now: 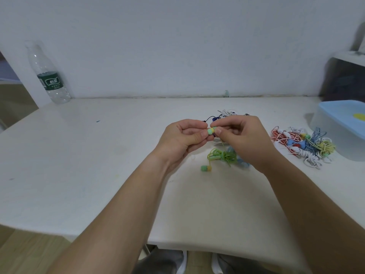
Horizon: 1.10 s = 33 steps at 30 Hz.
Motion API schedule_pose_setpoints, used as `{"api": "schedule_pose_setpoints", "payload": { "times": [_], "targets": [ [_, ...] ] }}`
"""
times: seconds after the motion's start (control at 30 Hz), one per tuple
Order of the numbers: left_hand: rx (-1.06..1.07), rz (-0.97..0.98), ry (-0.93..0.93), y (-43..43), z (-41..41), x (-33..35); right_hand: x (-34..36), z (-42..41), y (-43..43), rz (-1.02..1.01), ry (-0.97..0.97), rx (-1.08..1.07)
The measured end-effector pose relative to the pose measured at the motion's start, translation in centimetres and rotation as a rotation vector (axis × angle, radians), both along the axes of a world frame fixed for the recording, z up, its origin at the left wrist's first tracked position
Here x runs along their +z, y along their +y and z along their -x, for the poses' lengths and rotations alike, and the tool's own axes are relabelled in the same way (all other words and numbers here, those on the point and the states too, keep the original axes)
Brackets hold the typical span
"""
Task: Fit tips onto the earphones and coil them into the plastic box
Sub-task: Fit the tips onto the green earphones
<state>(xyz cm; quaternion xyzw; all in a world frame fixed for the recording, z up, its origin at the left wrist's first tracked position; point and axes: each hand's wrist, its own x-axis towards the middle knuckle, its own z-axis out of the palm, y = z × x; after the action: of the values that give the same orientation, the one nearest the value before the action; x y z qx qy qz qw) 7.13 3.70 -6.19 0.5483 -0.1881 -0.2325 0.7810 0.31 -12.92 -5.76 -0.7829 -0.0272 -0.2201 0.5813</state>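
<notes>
My left hand (183, 137) and my right hand (244, 138) meet above the table's middle. Between their fingertips they pinch a small green and yellow earbud with its tip (211, 130). Its green cable (222, 156) lies bunched on the table below my right hand. The second green and yellow earbud (205, 168) lies loose beside that bunch. The plastic box (339, 133), pale with a light blue lid, stands at the right edge.
A pile of coiled earphones (302, 145) in red, white, blue and yellow lies beside the box. More dark and white earphones (225, 113) sit behind my hands. A water bottle (49, 76) stands at the back left of the white table (98, 165).
</notes>
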Motion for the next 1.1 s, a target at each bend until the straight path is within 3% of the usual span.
{"api": "schedule_pose_setpoints", "payload": {
  "times": [0.13, 0.37, 0.53, 0.73, 0.93, 1.1],
  "targets": [
    [0.019, -0.005, -0.007, -0.1, 0.0, -0.1, -0.1, -0.2, 0.1, 0.040, -0.011, -0.027],
    [0.024, -0.001, -0.030, -0.2, 0.0, 0.0, -0.3, -0.2, -0.2, -0.115, 0.068, 0.018],
    [0.120, -0.215, -0.287, -0.2, -0.3, -0.3, -0.1, 0.0, -0.5, -0.127, 0.085, 0.013],
    [0.131, -0.268, -0.362, -0.2, -0.3, 0.3, -0.2, -0.1, -0.6, -0.012, 0.086, -0.018],
    [0.117, -0.542, -0.516, 0.4, -0.3, 1.4, 1.6, 0.1, -1.3, 0.220, 0.245, -0.099],
    [0.007, -1.070, -0.800, 0.7, 1.4, 0.7, 3.2, 0.9, -1.5, 0.543, 0.405, -0.150]
  ]
}}
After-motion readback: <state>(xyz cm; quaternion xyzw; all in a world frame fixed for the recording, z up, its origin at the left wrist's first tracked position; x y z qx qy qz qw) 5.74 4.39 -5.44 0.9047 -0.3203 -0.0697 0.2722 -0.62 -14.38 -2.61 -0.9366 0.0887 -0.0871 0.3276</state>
